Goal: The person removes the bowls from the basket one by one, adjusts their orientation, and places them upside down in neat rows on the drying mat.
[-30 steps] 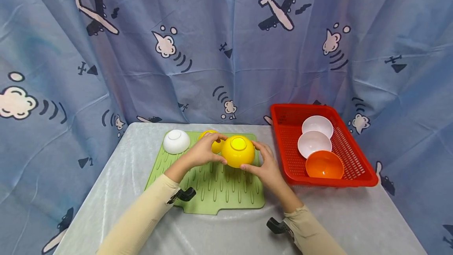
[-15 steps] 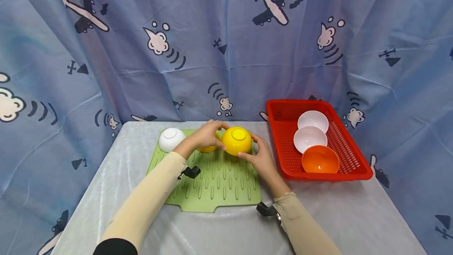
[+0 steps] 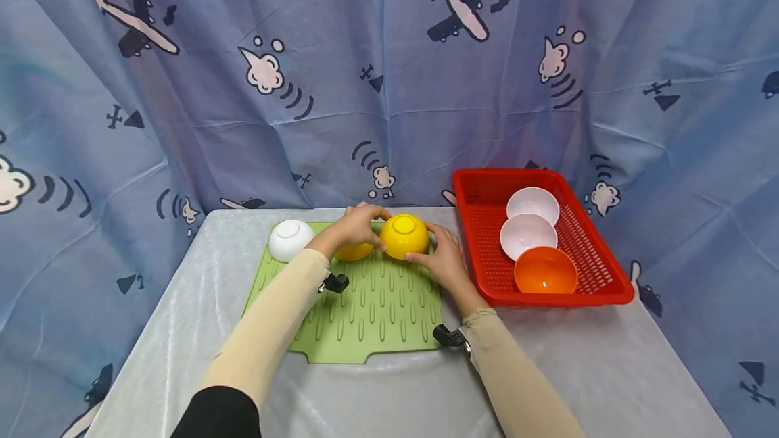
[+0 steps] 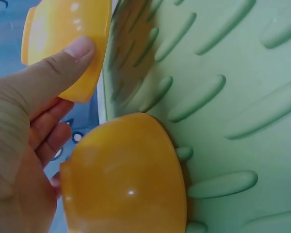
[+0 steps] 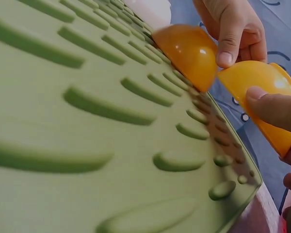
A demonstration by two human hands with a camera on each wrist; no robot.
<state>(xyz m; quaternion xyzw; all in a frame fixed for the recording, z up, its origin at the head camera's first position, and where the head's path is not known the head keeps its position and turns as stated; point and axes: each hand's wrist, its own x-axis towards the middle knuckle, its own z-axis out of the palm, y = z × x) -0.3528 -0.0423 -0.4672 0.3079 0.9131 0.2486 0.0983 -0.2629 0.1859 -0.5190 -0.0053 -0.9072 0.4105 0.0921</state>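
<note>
Both hands hold one yellow bowl [image 3: 404, 236] upside down over the back right of a green drying mat [image 3: 371, 316]. My left hand [image 3: 359, 227] grips its left side, thumb on the outer wall, as the left wrist view shows. On the opposite side, my right hand [image 3: 445, 259] pinches it with the thumb near the rim. A gap shows between this bowl [image 5: 264, 92] and the mat in the right wrist view. Beneath my left hand a second yellow bowl [image 4: 126, 179] rests face down on the mat, partly hidden from the head camera. Left of that is an upturned white bowl [image 3: 291, 240].
A red plastic basket [image 3: 481, 259] stands on the table right of the mat. Inside are two whitish bowls [image 3: 528, 236] and an orange bowl [image 3: 545, 271]. A blue patterned curtain [image 3: 328, 53] hangs behind the grey-white table [image 3: 389, 397].
Both hands have carried the yellow bowl toward the back of the mat and lower. My left forearm now covers more of the second yellow bowl. The head view has shifted slightly.
</note>
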